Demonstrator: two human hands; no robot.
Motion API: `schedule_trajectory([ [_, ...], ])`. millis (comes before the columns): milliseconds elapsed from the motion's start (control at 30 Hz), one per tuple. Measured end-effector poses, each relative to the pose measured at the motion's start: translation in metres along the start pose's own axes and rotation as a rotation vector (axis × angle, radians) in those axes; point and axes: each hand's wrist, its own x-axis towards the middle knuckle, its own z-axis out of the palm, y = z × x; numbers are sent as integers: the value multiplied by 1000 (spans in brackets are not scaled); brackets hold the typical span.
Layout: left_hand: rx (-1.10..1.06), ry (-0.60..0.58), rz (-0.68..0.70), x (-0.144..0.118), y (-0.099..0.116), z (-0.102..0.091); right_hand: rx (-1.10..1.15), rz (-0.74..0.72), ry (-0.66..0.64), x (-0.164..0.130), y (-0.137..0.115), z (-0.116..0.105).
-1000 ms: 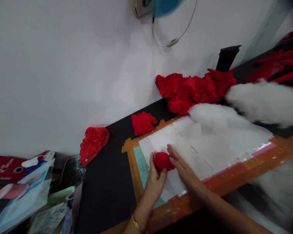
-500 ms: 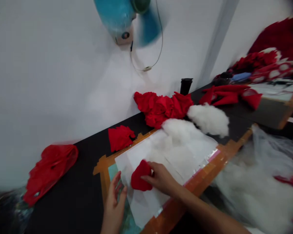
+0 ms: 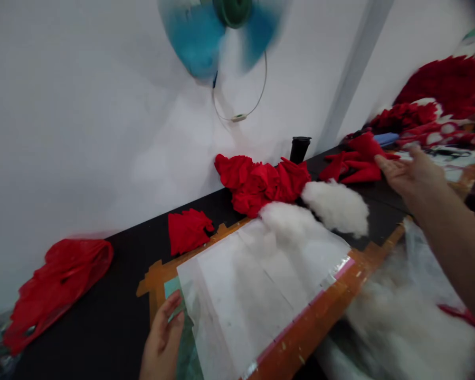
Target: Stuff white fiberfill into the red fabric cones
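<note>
Head view: left hand (image 3: 163,343) rests loose and empty at the near left edge of the white paper sheets (image 3: 253,295), fingertips touching their corner on the orange-taped board (image 3: 336,295). Right hand (image 3: 409,171) spread open, holding nothing, reaching far right beside red fabric pieces (image 3: 354,161). White stuffing clumps (image 3: 334,206) lie between; red fabric pile (image 3: 261,179) at the wall; blue fan (image 3: 221,31) overhead.

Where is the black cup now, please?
The black cup stands at the back of the table against the white wall, right of centre, just behind the red fabric pile.
</note>
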Motion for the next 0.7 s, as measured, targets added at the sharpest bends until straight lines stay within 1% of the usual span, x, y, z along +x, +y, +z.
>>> schedule_trajectory([
  [33,11,-25,-6,2,-4,2,92,33,-4,-5,2,1],
  [67,32,-47,-8,6,-9,3,210,100,-35,-18,7,3],
  [100,59,-57,0,11,-15,3,291,155,-89,-38,12,7],
  [167,131,-63,77,24,-25,5,295,228,-229,-91,26,20],
  [200,172,-54,155,32,-27,7,279,240,-264,-120,33,27],
  [233,228,-86,239,40,-27,10,255,252,-293,-148,40,35],
  [267,283,-87,352,50,-25,13,232,261,-310,-175,46,41],
  [333,416,-85,570,72,-14,21,181,273,-320,-218,59,53],
  [367,488,-69,659,86,-8,25,184,288,-350,-235,66,59],
  [400,555,-45,714,100,-1,29,181,309,-372,-248,73,64],
  [467,649,29,756,128,12,34,150,346,-454,-268,87,73],
  [533,666,122,748,154,20,37,87,356,-548,-282,98,80],
  [600,646,208,719,175,25,37,24,333,-630,-291,104,82],
  [667,622,256,680,191,27,35,-19,301,-680,-296,107,82],
  [700,618,258,663,197,27,33,-34,289,-692,-298,108,82],
])
